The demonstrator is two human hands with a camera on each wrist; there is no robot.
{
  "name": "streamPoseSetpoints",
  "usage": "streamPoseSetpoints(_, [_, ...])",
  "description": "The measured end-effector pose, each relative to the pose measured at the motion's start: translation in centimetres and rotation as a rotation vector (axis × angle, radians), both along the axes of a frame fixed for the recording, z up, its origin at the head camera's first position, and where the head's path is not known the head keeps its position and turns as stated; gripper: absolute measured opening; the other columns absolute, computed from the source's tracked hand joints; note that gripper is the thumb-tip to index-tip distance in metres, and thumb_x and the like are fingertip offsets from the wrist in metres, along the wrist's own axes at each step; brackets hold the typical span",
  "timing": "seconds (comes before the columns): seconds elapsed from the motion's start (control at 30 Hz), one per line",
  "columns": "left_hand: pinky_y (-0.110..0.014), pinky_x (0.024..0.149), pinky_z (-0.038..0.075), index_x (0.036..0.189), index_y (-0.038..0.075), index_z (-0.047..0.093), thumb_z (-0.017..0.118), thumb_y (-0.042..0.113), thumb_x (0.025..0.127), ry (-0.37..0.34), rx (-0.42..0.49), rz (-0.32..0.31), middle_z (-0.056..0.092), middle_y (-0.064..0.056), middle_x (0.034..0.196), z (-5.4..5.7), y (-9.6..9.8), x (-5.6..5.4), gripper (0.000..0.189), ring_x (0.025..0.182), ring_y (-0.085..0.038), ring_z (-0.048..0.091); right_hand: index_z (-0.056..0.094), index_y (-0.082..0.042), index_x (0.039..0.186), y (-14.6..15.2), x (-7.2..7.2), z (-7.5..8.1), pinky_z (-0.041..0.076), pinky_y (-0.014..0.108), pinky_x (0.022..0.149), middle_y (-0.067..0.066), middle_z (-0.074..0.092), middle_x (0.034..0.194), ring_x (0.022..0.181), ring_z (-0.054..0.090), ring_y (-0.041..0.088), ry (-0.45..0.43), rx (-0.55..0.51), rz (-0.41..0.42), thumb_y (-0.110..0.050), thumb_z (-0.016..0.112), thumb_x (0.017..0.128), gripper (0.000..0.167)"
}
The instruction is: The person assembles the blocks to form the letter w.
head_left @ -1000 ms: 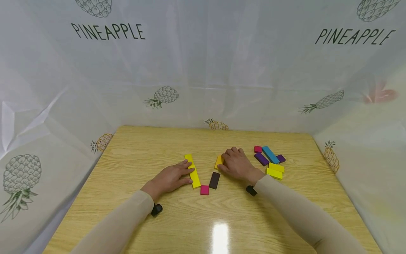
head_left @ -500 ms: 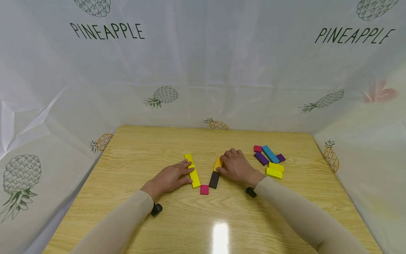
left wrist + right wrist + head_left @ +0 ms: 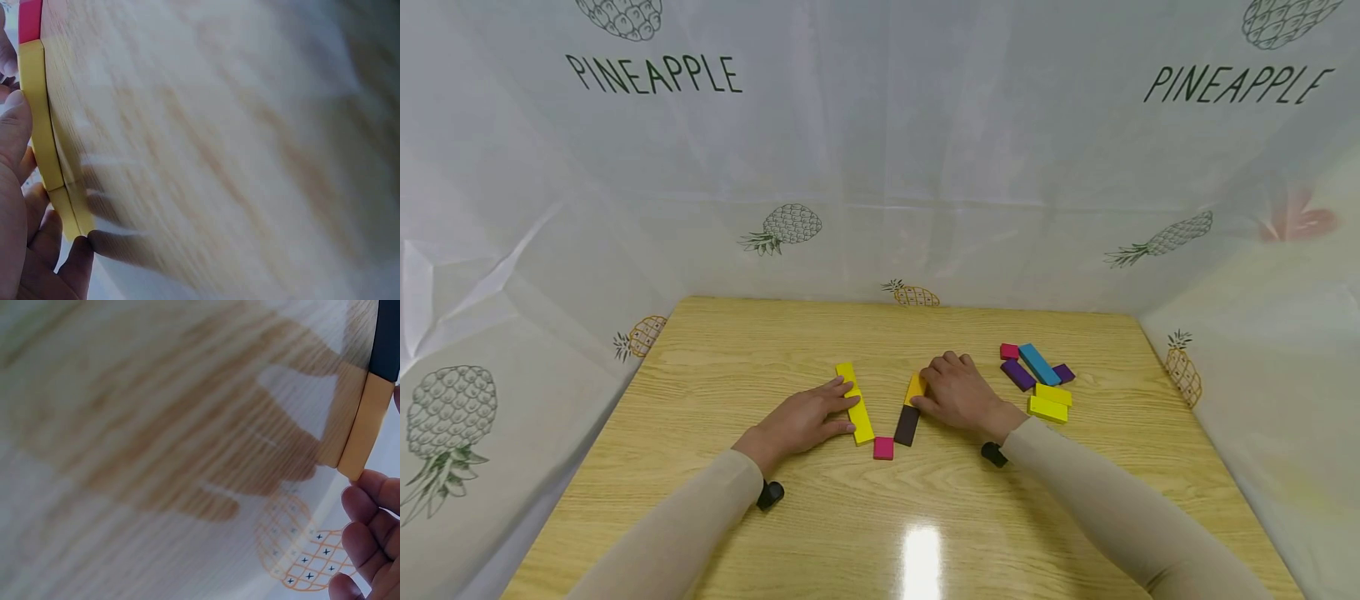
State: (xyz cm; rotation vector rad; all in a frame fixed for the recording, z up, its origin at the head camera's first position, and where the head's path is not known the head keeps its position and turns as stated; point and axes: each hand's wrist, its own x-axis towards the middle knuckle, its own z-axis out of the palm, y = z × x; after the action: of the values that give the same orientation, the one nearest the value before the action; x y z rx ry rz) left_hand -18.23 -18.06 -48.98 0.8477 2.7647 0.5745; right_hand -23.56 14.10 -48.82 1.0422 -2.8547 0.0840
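Two yellow blocks [image 3: 858, 417] lie end to end in a slanting row, and my left hand [image 3: 801, 423] rests its extended fingers on them from the left. A small pink block [image 3: 883, 448] touches the near end of that row; its corner also meets, or nearly meets, a dark brown block [image 3: 907, 425]. Beyond the brown block an orange-yellow block [image 3: 913, 389] continues the right-hand slant, end against end with it. My right hand [image 3: 961, 393] pinches this orange-yellow block [image 3: 366, 428], with a fingertip at its far end in the right wrist view.
At the right lies a loose group: a small red block [image 3: 1010, 352], a blue block [image 3: 1040, 365], a long purple block [image 3: 1018, 375], a short purple block [image 3: 1063, 373] and two yellow blocks [image 3: 1048, 408]. A pineapple-printed curtain [image 3: 880, 250] borders the wooden table [image 3: 820, 533].
My right hand has drawn the orange-yellow block slightly left and nearer, closing the gap to the brown block. Over the last half second nothing visibly moves. My left hand stays put.
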Motion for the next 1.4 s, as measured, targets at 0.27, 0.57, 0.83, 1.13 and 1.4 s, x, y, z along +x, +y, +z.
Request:
streamPoseSetpoints(0.27, [-0.052,0.127,0.034,0.154,0.015,0.057,0.063,0.047,0.105,-0.001,-0.005,0.001,0.043,-0.006,0.167,-0.07,0.02,-0.03,0.058,0.16,-0.028,0.032,0.072,-0.006,0.124,0.04,-0.06,-0.2,0.045,0.051,0.095,0.011,0.069,0.119,0.109,0.057,0.032,0.006,0.001,-0.003,-0.053,0.066,0.101,0.053])
streamPoseSetpoints(0.57, [-0.051,0.127,0.035,0.154,0.017,0.057,0.063,0.048,0.105,0.002,-0.005,-0.004,0.043,-0.004,0.167,-0.33,0.04,-0.19,0.059,0.16,-0.027,0.032,0.072,-0.007,0.123,0.21,-0.14,-0.27,0.046,0.049,0.092,0.011,0.069,0.119,0.108,0.056,0.032,0.01,-0.007,0.009,-0.054,0.065,0.102,0.052])
streamPoseSetpoints(0.83, [-0.049,0.127,0.035,0.154,0.018,0.056,0.062,0.049,0.105,0.004,-0.013,0.009,0.042,-0.002,0.168,-0.42,0.12,-0.2,0.059,0.16,-0.023,0.031,0.072,-0.007,0.122,0.13,0.08,0.0,0.045,0.049,0.089,0.011,0.069,0.12,0.106,0.056,0.032,0.012,0.001,0.009,-0.051,0.065,0.102,0.049])
streamPoseSetpoints(1.13, [-0.05,0.127,0.034,0.155,0.018,0.055,0.061,0.05,0.105,0.006,-0.01,0.0,0.042,-0.002,0.168,-0.44,0.11,-0.23,0.06,0.16,-0.024,0.031,0.071,-0.008,0.122,0.28,0.18,0.21,0.044,0.048,0.091,0.011,0.068,0.121,0.107,0.055,0.032,0.006,-0.007,0.005,-0.052,0.063,0.103,0.049])
streamPoseSetpoints(1.4, [-0.05,0.127,0.034,0.157,0.019,0.054,0.059,0.053,0.105,0.013,-0.029,0.0,0.04,-0.001,0.169,-0.76,0.04,-0.2,0.062,0.16,-0.025,0.03,0.072,-0.009,0.124,0.88,0.24,0.38,0.044,0.049,0.09,0.012,0.069,0.121,0.107,0.056,0.033,0.012,-0.028,0.005,-0.049,0.064,0.104,0.046])
